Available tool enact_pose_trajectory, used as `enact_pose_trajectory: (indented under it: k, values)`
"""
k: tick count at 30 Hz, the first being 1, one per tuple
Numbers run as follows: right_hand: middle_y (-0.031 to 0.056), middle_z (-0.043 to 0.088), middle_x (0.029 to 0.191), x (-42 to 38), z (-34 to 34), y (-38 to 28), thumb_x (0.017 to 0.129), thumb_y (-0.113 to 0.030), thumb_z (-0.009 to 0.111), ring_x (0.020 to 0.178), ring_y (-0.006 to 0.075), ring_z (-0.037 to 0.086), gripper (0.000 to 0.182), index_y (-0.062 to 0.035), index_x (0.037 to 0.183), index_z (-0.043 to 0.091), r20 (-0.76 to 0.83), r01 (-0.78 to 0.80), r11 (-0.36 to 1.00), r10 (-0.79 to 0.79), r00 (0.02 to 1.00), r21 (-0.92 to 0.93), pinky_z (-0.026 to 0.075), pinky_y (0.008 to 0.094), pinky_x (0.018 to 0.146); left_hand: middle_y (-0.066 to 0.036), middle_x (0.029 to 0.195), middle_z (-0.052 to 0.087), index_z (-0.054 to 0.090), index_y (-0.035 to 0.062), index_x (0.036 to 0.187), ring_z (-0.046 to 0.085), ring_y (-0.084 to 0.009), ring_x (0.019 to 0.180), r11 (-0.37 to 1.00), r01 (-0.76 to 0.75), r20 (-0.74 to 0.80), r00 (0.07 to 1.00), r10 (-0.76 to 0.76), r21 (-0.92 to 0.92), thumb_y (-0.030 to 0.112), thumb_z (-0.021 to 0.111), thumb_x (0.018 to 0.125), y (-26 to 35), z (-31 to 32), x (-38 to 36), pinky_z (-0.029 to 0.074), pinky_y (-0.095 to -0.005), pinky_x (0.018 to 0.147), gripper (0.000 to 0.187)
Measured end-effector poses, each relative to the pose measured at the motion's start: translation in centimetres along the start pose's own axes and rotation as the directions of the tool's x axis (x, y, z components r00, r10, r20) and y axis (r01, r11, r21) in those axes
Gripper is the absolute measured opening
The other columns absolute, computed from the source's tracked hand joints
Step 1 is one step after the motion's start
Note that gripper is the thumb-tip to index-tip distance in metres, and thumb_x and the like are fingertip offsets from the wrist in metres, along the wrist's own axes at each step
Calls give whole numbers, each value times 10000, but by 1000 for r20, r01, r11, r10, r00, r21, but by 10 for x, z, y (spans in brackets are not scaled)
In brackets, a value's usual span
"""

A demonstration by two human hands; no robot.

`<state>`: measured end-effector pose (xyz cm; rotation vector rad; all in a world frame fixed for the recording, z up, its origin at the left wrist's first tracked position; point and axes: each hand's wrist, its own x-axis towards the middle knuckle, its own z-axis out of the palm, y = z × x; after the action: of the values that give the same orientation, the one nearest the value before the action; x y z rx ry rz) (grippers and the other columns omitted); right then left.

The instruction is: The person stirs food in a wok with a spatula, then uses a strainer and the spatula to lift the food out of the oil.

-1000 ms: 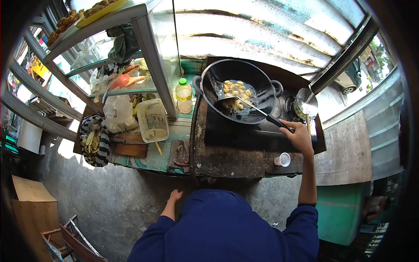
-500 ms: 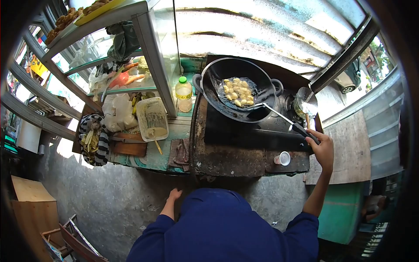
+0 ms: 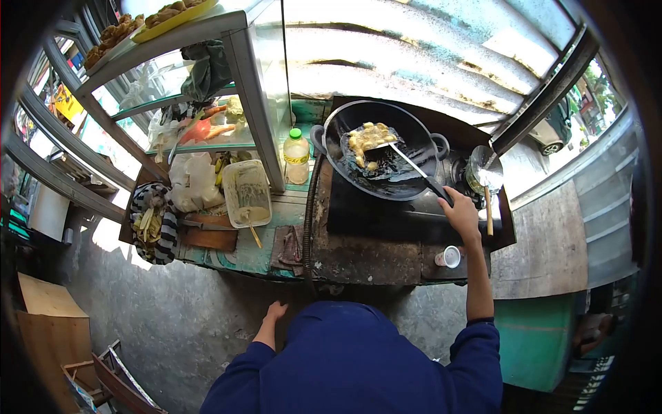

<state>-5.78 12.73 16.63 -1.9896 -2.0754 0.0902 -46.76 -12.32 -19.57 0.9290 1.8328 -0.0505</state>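
My right hand [image 3: 460,210] is closed around the black handle of a metal spatula [image 3: 412,163]. Its blade reaches into a large dark wok [image 3: 408,127] with two loop handles, touching a cluster of pale golden frying pieces [image 3: 367,136] in bubbling oil. The pieces are bunched toward the wok's far left side. What kind of food they are, I cannot make out. My left hand [image 3: 277,310] hangs low in front of the counter, its fingers loosely curled, with nothing visible in them and touching nothing.
A strainer [image 3: 485,172] with a wooden handle lies right of the wok. A white cup [image 3: 448,257] stands near the front edge. To the left are a green-capped bottle [image 3: 296,155], a batter-smeared tub [image 3: 238,214], a knife on a wooden board [image 3: 210,238] and a glass display case [image 3: 256,96].
My right hand has moved left and forward with the spatula. The blade has pushed the frying pieces into a tighter bunch toward the far left. My left hand stays nearly where it was.
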Motion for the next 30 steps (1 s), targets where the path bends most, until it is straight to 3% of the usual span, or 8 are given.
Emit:
enact_pose_trajectory:
  k: [11, 13, 14, 16, 17, 21, 26, 30]
  values:
    - [191, 556, 768, 0, 22, 8, 706, -261, 541, 742, 321, 544, 328, -13, 920, 523, -69, 95, 964, -80, 994, 248, 412, 362, 638, -251, 1108, 397, 397, -64, 1086, 383, -331, 1048, 1000, 1, -10, 1000, -1, 30, 321, 471, 706, 12, 0, 1, 318, -343, 875, 546]
    - [116, 564, 626, 3, 22, 28, 720, -246, 549, 548, 214, 553, 306, 5, 893, 533, 33, -12, 912, -1, 999, 411, 405, 290, 491, -255, 1107, 396, 389, -76, 1087, 384, -330, 1048, 1000, 18, 10, 1000, -18, -2, 322, 468, 709, 13, 1, 3, 318, -341, 875, 554]
    - [116, 564, 626, 3, 17, 34, 720, -246, 549, 548, 214, 553, 306, 5, 893, 533, 35, -12, 912, -2, 999, 411, 405, 290, 491, -255, 1107, 396, 389, -76, 1087, 384, -330, 1048, 1000, 19, 10, 1000, -19, -3, 322, 468, 709, 14, 1, 3, 318, -341, 875, 554]
    - [-3, 463, 511, 0, -1, 39, 739, -231, 549, 408, 59, 416, 256, -7, 864, 548, 373, -381, 552, 133, 918, 741, 288, 190, 353, -256, 1107, 395, 382, -82, 1089, 383, -327, 1050, 1000, 15, 26, 1000, -14, -24, 323, 464, 715, 10, 2, 6, 317, -339, 876, 558]
    - [-64, 354, 497, -4, -9, 34, 765, -218, 531, 372, -8, 287, 199, -38, 849, 546, 395, -429, 471, 175, 902, 770, 168, 141, 307, -256, 1107, 395, 382, -82, 1089, 383, -327, 1050, 1000, 18, 27, 999, -17, -26, 323, 464, 715, 7, 3, 7, 317, -339, 876, 558]
    - [-52, 354, 500, -2, -18, 50, 788, -233, 499, 352, -9, 278, 192, -57, 860, 520, 429, -464, 325, 176, 886, 824, 161, 131, 287, -256, 1098, 404, 390, -71, 1089, 387, -330, 1045, 1000, 4, 12, 1000, -4, -17, 333, 471, 710, -3, 10, 4, 318, -341, 875, 560]
    - [-35, 363, 499, 14, -2, 59, 793, -247, 488, 331, 1, 261, 202, -62, 873, 509, 355, -435, 352, 269, 895, 829, 164, 141, 284, -255, 1093, 409, 396, -61, 1089, 391, -331, 1040, 999, 7, 35, 999, -6, -31, 336, 475, 705, -8, 13, 4, 319, -342, 875, 557]
    - [-6, 369, 512, 27, 20, 51, 787, -290, 482, 320, 22, 253, 201, -90, 809, 478, 464, -522, 208, 271, 843, 827, 162, 162, 286, -257, 1094, 406, 396, -61, 1089, 390, -331, 1041, 1000, -18, 22, 1000, 18, -2, 341, 472, 707, -4, 11, 1, 319, -341, 875, 560]
